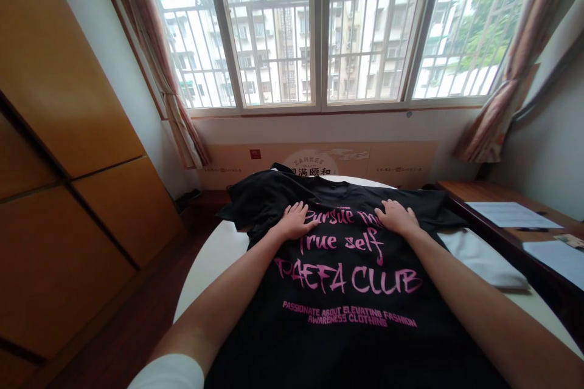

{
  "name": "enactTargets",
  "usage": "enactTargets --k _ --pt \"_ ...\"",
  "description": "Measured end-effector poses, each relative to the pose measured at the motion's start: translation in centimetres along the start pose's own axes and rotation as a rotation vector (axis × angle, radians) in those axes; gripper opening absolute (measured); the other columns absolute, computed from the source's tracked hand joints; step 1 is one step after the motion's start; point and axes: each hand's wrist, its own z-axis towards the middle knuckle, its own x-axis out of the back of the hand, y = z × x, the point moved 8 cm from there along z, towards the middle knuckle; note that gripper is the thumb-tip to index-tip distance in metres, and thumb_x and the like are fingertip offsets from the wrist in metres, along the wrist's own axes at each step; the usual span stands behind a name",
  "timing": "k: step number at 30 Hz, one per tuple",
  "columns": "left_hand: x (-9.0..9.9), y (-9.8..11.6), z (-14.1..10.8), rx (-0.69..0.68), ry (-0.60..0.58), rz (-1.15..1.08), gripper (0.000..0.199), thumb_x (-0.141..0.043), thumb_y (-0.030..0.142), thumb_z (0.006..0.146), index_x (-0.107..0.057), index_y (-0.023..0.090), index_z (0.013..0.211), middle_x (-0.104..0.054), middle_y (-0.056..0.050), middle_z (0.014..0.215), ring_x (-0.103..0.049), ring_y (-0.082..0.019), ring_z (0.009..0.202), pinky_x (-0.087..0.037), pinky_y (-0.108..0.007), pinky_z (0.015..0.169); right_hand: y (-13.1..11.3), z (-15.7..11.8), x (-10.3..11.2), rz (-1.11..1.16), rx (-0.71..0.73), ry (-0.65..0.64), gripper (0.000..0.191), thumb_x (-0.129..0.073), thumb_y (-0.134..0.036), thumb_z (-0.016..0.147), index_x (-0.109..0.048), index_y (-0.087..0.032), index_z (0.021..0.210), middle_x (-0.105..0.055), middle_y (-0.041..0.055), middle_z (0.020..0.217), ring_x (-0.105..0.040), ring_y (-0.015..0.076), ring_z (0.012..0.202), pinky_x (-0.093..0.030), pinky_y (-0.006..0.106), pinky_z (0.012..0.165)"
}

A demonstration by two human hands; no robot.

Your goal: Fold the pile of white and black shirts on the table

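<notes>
A black T-shirt with pink lettering lies spread over a round white table, its collar toward the window. My left hand rests flat on the chest, at the left end of the top line of print, fingers stretched out. On the right end of that same line lies my right hand, palm down with the fingers apart. Both hands touch the cloth without gripping it. The left sleeve is rumpled, and the right sleeve reaches past the table's edge.
Beside the shirt, a folded pale cloth sits on the table. Papers and a pen lie on a wooden desk at the right. A printed cardboard box stands under the window. Wooden cabinets line the left side.
</notes>
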Motion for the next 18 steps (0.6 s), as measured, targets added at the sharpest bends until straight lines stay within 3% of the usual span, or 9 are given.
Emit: enactTargets --k 13,15,18 --pt "-0.2 0.0 0.2 -0.009 0.02 -0.02 0.091 -0.039 0.07 0.1 -0.033 0.006 0.164 -0.02 -0.023 0.173 -0.015 -0.036 0.162 -0.01 -0.053 0.13 0.0 -0.3 0.4 0.006 0.0 0.006 0.064 -0.031 -0.05 0.106 -0.048 -0.015 0.156 -0.042 0.017 0.166 -0.036 0.0311 0.155 -0.025 0.062 0.125" --pt "0.2 0.0 0.3 -0.026 0.064 -0.048 0.084 -0.049 0.065 0.099 -0.043 0.005 0.159 -0.03 -0.024 0.169 -0.024 -0.038 0.16 -0.017 -0.052 0.129 0.1 -0.5 0.4 0.004 -0.004 0.005 0.064 -0.03 -0.049 0.106 -0.047 -0.015 0.157 -0.041 0.0168 0.167 -0.035 0.031 0.155 -0.025 0.062 0.125" --pt "2.3 -0.1 0.6 -0.064 0.151 -0.18 0.054 -0.062 0.042 0.094 -0.066 0.008 0.137 -0.063 -0.022 0.146 -0.057 -0.035 0.139 -0.041 -0.042 0.118 0.0 -0.7 0.4 0.002 -0.007 0.003 0.064 -0.03 -0.049 0.106 -0.046 -0.014 0.157 -0.039 0.0162 0.168 -0.033 0.0304 0.157 -0.025 0.062 0.125"
